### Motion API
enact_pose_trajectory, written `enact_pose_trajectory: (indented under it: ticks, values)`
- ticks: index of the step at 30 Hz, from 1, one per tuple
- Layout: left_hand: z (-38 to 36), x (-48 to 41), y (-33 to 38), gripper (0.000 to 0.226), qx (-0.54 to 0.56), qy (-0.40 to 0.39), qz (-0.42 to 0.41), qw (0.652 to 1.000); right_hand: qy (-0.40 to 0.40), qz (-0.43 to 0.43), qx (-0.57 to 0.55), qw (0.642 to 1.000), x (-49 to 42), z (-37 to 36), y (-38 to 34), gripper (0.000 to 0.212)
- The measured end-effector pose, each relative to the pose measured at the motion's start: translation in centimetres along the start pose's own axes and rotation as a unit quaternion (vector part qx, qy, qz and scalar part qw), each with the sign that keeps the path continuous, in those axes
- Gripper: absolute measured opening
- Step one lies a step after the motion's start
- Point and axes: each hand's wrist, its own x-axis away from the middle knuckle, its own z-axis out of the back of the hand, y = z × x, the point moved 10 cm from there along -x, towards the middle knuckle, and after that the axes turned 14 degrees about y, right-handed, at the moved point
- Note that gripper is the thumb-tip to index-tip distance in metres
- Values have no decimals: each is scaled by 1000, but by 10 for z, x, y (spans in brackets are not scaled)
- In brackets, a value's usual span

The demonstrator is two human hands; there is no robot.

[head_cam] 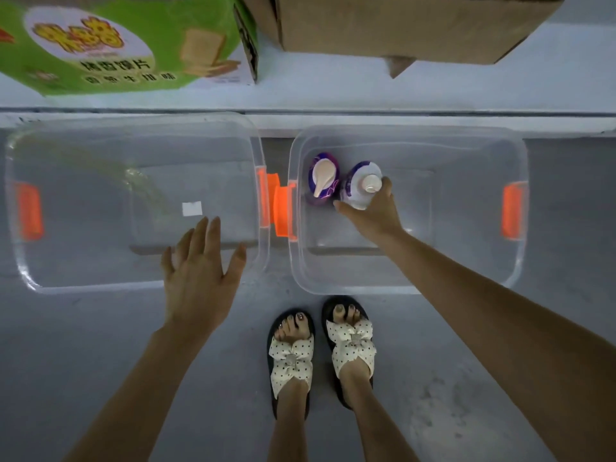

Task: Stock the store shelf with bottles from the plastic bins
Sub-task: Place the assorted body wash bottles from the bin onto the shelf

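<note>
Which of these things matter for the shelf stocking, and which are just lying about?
Job: held bottle in right hand, purple bottle, right bin, left bin, shelf.
Lying about: green carton, brown box, sandals.

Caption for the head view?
Right hand grips white-capped bottle beside pump bottle in right bin; open left hand over left bin near edge.

Green carton [100, 45], cardboard box [400, 28] cut by top edge; bottle [358, 191] label unreadable.

A dim grey concrete floor [66, 328], with a green carton [100, 45] and brown cardboard box [400, 28] beyond.
</note>
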Motion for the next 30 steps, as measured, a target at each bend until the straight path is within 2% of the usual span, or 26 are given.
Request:
enact_pose_trajectory:
  ticks: [4, 8, 16, 19, 22, 26, 30]
  values:
    - [-19, 7, -1, 86, 17, -5, 10, 1000, 34, -44, -68, 996, -18, -10, 6, 76]
    - [-30, 15, 3, 82, 32, -16, 23, 999, 29, -70, -110, 991, -25, -13, 8, 69]
    - [-13, 12, 19, 59, 83, 8, 51, 995, 12, -77, -80, 994, -35, 29, 25, 63]
    - [2, 7, 27, 45, 96, 11, 55, 994, -33, -80, -61, 994, -38, 53, 30, 61]
    - [17, 2, 35, 46, 107, 5, 53, 993, -89, -58, -54, 993, -29, 76, 21, 54]
    - [40, -4, 49, 46, 150, 2, 62, 987, -149, -35, -108, 982, -10, 110, -7, 42]
    - [50, -2, 78, 64, 236, -35, 48, 970, -217, 12, -108, 970, 15, 130, -47, 56]
